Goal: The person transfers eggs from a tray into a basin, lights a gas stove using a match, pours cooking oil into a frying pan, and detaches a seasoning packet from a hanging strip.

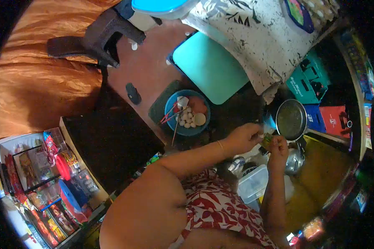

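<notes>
My left hand (248,137) and my right hand (279,150) are close together on the right side, fingers pinched on a small green sachet (266,141) between them. What is printed on it is too small to read. Just beyond my right hand sits a round pan (291,120) with a murky, greenish-brown inside. A shiny metal pot or lid (296,161) lies beside my right wrist. Nearer my body is a clear plastic container (252,184). A thin band circles my left wrist.
A blue basin (168,108) holds several pale round balls, small bowls and red-handled utensils. Beyond it are a turquoise stool top (210,68) and a cloth-covered table (257,45). Green (307,83) and red (335,120) crates stand right; a goods-filled drawer case (50,186) is left.
</notes>
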Action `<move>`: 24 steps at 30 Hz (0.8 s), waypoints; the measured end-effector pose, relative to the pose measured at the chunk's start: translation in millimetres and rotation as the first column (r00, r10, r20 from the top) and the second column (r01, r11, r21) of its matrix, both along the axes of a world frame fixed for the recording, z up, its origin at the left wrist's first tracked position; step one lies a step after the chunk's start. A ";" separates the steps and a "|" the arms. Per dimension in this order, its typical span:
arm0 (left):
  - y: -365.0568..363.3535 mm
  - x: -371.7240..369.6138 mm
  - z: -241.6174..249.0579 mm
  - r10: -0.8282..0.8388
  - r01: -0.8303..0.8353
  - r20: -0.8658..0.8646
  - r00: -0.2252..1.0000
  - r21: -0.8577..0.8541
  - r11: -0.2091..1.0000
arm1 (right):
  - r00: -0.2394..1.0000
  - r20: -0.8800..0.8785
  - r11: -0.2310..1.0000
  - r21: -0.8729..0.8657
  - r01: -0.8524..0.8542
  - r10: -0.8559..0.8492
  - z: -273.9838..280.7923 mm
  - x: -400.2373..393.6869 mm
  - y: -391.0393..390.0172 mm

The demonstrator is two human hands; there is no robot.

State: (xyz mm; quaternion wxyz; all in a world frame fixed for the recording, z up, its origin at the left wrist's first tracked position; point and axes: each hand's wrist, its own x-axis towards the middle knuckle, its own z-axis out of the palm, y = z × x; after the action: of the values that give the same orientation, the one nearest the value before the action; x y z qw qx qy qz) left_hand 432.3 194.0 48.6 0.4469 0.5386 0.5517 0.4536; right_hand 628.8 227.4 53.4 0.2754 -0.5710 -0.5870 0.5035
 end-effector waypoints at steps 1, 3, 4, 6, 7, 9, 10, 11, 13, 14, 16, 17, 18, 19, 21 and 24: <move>-7.1 6.7 -6.2 -0.066 0.061 -0.036 0.997 -0.115 0.991 | 1.000 0.011 1.000 -0.010 0.000 0.000 -12.3 8.3 -5.0; -25.4 23.2 -19.0 -0.126 0.110 -0.053 0.991 -0.232 0.966 | 0.991 0.096 0.983 -0.153 0.102 -0.088 -28.3 25.6 -16.0; -37.7 31.2 -24.9 -0.228 0.193 -0.107 0.968 -0.269 0.944 | 0.991 0.105 0.983 -0.158 0.094 -0.078 -29.2 31.5 -22.1; -47.3 31.5 -16.4 -0.495 0.390 -0.157 0.855 -0.433 0.812 | 0.980 0.196 0.989 -0.138 0.050 -0.022 -29.8 42.5 -35.1; -52.6 31.3 -19.4 -0.489 0.386 -0.153 0.859 -0.434 0.814 | 0.980 0.199 0.989 -0.141 0.043 -0.014 -31.2 50.1 -40.3; -69.4 31.8 -37.8 -0.690 0.583 -0.143 0.709 -0.432 0.688 | 0.978 0.193 0.972 -0.232 -0.027 0.074 -28.8 63.3 -49.0; -79.2 33.6 -51.6 -0.680 0.575 -0.148 0.718 -0.425 0.699 | 0.977 0.195 0.974 -0.223 -0.039 0.084 -26.1 65.3 -53.4; -88.5 36.2 -68.5 -0.741 0.605 -0.176 0.649 -0.471 0.642 | 0.969 0.215 0.973 -0.219 -0.074 0.122 -23.4 65.0 -55.1; -89.5 21.3 -66.6 -0.763 0.591 -0.224 0.606 -0.515 0.621 | 0.954 0.225 0.969 -0.192 -0.155 0.198 -2.8 49.8 -48.6; -91.1 5.8 -60.2 -0.753 0.595 -0.219 0.621 -0.494 0.634 | 0.867 0.395 0.952 -0.143 -0.269 0.304 14.5 36.5 -45.3; -99.7 -22.3 -54.1 -0.695 0.536 -0.234 0.680 -0.487 0.689 | 0.728 0.538 0.888 -0.093 -0.450 0.426 16.8 28.0 -45.9; -99.3 -31.9 -59.9 -0.630 0.444 -0.290 0.721 -0.505 0.740 | 0.757 0.448 0.876 -0.163 -0.455 0.476 -6.8 44.8 -40.3; -99.3 -45.3 -62.3 -0.560 0.345 -0.348 0.752 -0.516 0.784 | 0.776 0.357 0.854 -0.234 -0.464 0.519 -20.9 44.5 -27.6; -99.2 -66.2 -48.4 -0.505 0.281 -0.368 0.781 -0.515 0.810 | 0.860 0.100 0.846 -0.266 -0.462 0.500 -7.0 22.9 -28.2; -100.8 -106.5 -11.2 -0.486 0.152 -0.390 0.782 -0.637 0.756 | 0.684 0.224 0.720 -0.200 -0.664 0.694 -4.7 11.0 -11.7; -126.0 -125.6 -31.7 -0.189 -0.159 -0.503 0.843 -0.570 0.806 | 0.652 0.145 0.649 -0.387 -0.655 0.744 -42.3 22.8 20.4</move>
State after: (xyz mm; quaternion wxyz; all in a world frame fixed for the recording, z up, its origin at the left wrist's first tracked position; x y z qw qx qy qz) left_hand 306.7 68.0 16.9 0.4228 0.4817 0.7627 0.0859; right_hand 651.6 247.8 11.2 -0.1227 -0.3985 -0.7129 0.5639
